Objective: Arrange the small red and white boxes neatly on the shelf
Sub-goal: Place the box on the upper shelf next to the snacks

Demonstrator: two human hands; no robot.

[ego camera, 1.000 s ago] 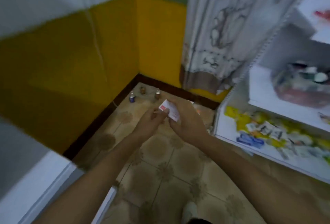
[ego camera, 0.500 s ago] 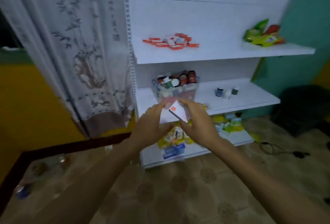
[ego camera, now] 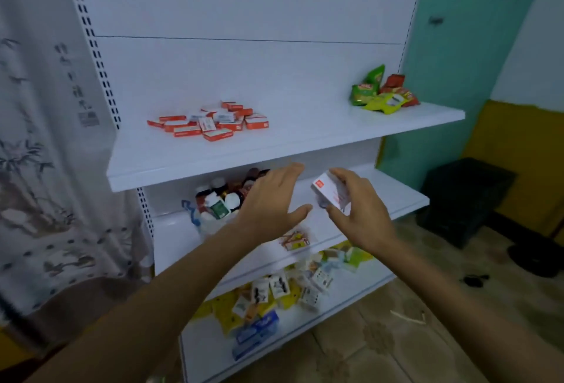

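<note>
On the upper shelf (ego camera: 290,150): the small red and white boxes (ego camera: 210,123) lie in a loose heap left of centre, turned every way, and several overlap.
Held box (ego camera: 328,194): one more red and white box, tilted in the air. It is below the upper shelf's front edge and in front of the middle shelf (ego camera: 396,196).
Right hand (ego camera: 363,217): grasps the held box between thumb and fingertips.
Left hand (ego camera: 268,202): released, with fingers spread and nothing in them. It is just left of the held box and apart from it.
Step in hand: probably lifting the held box up to join the heap.
Doing it well: clear the shelf lip first, then set the box flat on bare shelf beside the heap, not on top. Square its long edge to the shelf front to start a row. The free left hand can slide the loose boxes into line against it.
Count, boxes: about a dozen in the heap, though overlap hides the exact number, plus one held.
Count, other things: three or four snack packets (ego camera: 381,92) at the far right of the upper shelf, and one tub of bottles (ego camera: 218,202) on the middle shelf.
</note>
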